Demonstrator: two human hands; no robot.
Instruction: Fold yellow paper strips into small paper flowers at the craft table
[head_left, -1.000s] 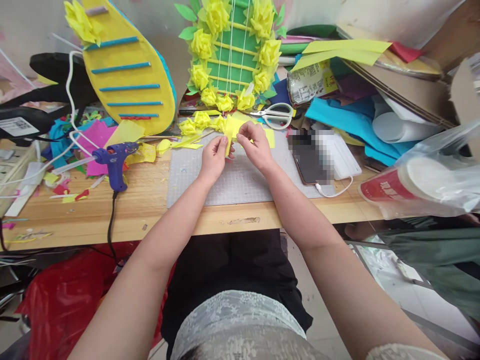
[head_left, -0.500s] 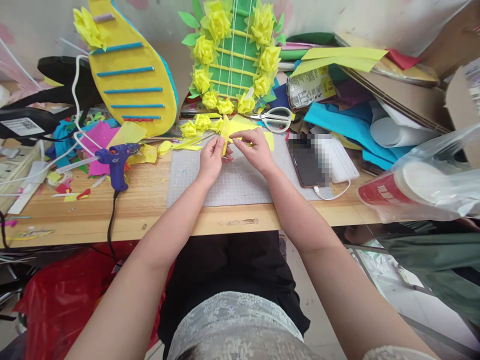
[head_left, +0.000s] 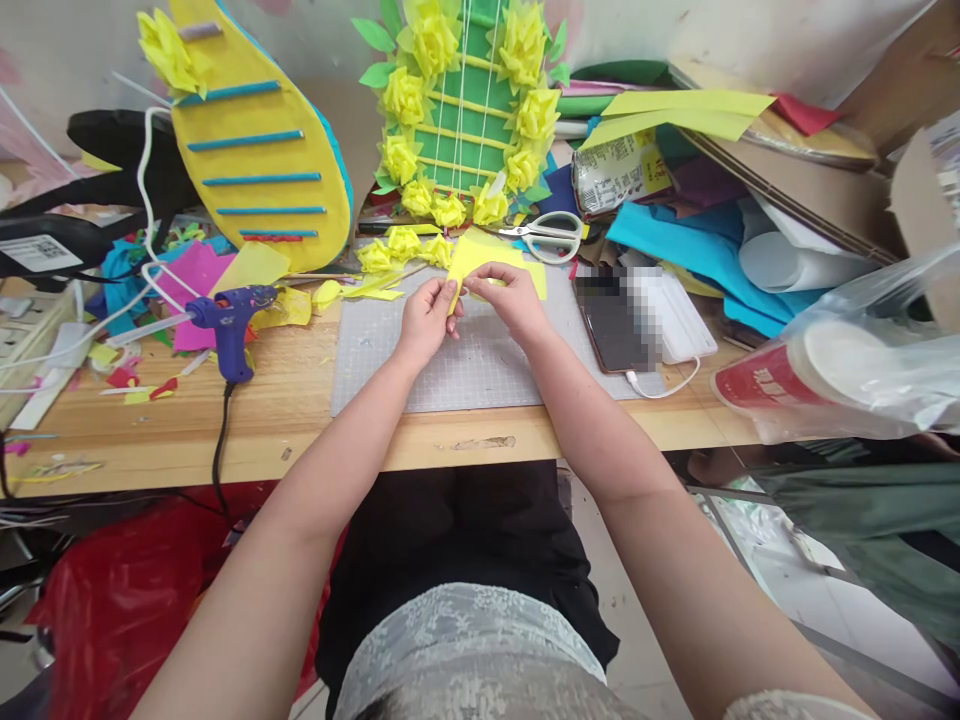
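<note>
My left hand [head_left: 429,318] is closed on a piece of yellow paper [head_left: 455,277], with the thumb on its near side. Beside it my right hand [head_left: 511,297] is closed, thumb and forefinger pinched at the paper's right edge. Both hands are above a grey cutting mat [head_left: 375,370]. Behind them lie flat yellow paper sheets [head_left: 491,248] and several small yellow paper flowers [head_left: 401,245]. White-handled scissors [head_left: 553,238] lie past my right hand. A green stringed shape [head_left: 472,130] edged with yellow flowers stands at the back.
On the left are a purple glue gun [head_left: 232,325] with its cord and a yellow guitar-like board [head_left: 262,150]. To the right sit a phone [head_left: 619,325], a white power bank [head_left: 682,320], a bagged cup [head_left: 795,375], a can [head_left: 619,175] and piled paper and cardboard [head_left: 810,200].
The yellow paper, upright before, is now lower and turned between my fingers. My right fingers have drawn in from apart to a pinch at its edge. The view has shifted slightly.
</note>
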